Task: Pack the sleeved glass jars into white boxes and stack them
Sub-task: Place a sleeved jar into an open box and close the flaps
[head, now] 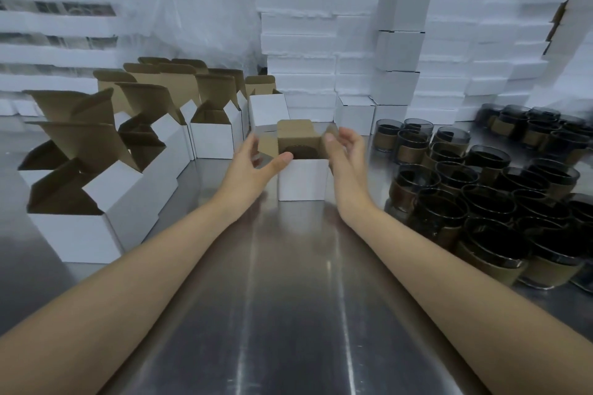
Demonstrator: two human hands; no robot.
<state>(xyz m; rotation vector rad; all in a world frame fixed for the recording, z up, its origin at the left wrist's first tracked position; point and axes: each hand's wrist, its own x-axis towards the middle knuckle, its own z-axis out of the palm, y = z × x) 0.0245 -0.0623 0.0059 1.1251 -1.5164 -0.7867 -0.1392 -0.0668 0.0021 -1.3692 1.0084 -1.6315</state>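
At the centre of the steel surface (288, 298), a white box (303, 179) stands upright with its top open. The dark rim of a sleeved glass jar (300, 151) shows inside, below the raised brown lid flap (296, 131).

The left hand (256, 160) has its grip clamped on the left side flap (268, 146), with the thumb lying across the front rim. The right hand (345, 151) pinches the right side flap (332, 131), though motion blur softens this detail.

The step in hand appears to be closing the box. It is best done by folding both side flaps inward and level over the jar, then bringing the lid flap down and tucking its tongue inside the front wall. The box should stay square on the surface throughout.

- **Left of the work:** a row of open boxes (213, 138) stands with flaps up. Their interiors are in shadow, so the contents cannot be told.
- **Right of the work:** unpacked sleeved jars (481, 202) crowd together, each banded in brown.
- **Behind the work:** a column of closed boxes (401, 51) rises against a wall of white slabs (301, 51).
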